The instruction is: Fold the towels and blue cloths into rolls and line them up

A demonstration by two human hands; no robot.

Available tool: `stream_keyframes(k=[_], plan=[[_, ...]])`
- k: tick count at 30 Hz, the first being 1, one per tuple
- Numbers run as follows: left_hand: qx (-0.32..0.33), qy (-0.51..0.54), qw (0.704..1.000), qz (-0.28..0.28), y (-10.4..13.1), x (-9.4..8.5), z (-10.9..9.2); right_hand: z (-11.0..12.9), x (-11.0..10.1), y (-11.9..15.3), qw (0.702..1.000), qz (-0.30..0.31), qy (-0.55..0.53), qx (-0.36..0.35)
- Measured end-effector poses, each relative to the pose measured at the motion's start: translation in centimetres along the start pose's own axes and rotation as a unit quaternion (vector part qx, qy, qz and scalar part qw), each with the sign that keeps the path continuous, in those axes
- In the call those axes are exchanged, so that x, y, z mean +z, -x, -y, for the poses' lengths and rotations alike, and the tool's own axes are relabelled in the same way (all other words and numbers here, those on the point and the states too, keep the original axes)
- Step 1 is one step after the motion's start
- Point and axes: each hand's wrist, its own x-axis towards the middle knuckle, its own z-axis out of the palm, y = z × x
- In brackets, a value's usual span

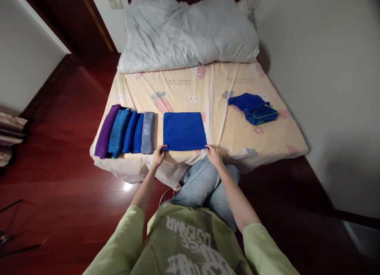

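A blue towel [184, 129], folded into a flat square, lies on the bed in front of me. Its near edge is turned up in a narrow band. My left hand [159, 155] pinches the near left corner, and my right hand [214, 155] pinches the near right corner. To the left, several rolled or folded towels stand side by side in a row: a purple towel [107, 131] at the outer end, blue ones between, and a grey towel [147, 132] with white lettering closest to the square.
A crumpled blue cloth [253, 108] with green edging lies on the right of the bed [184, 87]. A pale quilt [190, 33] is heaped at the head end. Dark red flooring [65, 148] surrounds the bed, with a wall [326, 89] on the right.
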Motion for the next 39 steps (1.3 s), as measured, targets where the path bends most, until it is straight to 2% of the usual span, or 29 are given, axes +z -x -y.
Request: stream_keyframes(k=[3,8,13,18,23,31,39], plan=[[-0.015,-0.011,1.000,-0.001,-0.3,0.0,0.1,-0.1,-0.1,-0.2,1.000,-0.012,-0.014,-0.004],[-0.001,-0.011,1.000,-0.002,-1.5,-0.1,-0.2,0.2,-0.3,-0.7,0.998,-0.027,-0.042,-0.025],[-0.050,0.009,0.998,-0.033,-2.5,0.3,-0.9,-0.3,-0.3,-1.2,0.993,-0.043,-0.099,0.045],[-0.072,0.026,0.995,-0.066,-2.6,1.0,-1.1,-1.8,0.8,-1.8,0.988,-0.001,-0.145,0.054],[-0.073,0.040,0.994,-0.066,-2.6,1.1,-0.6,-3.2,2.1,-2.7,0.973,0.019,-0.197,0.120],[-0.086,0.072,0.992,-0.058,-2.6,1.1,-0.2,-3.1,1.6,-3.6,0.962,-0.055,-0.222,0.146],[-0.106,0.075,0.990,-0.058,-2.3,1.0,-0.5,-3.0,1.7,-3.8,0.956,-0.085,-0.229,0.161]])
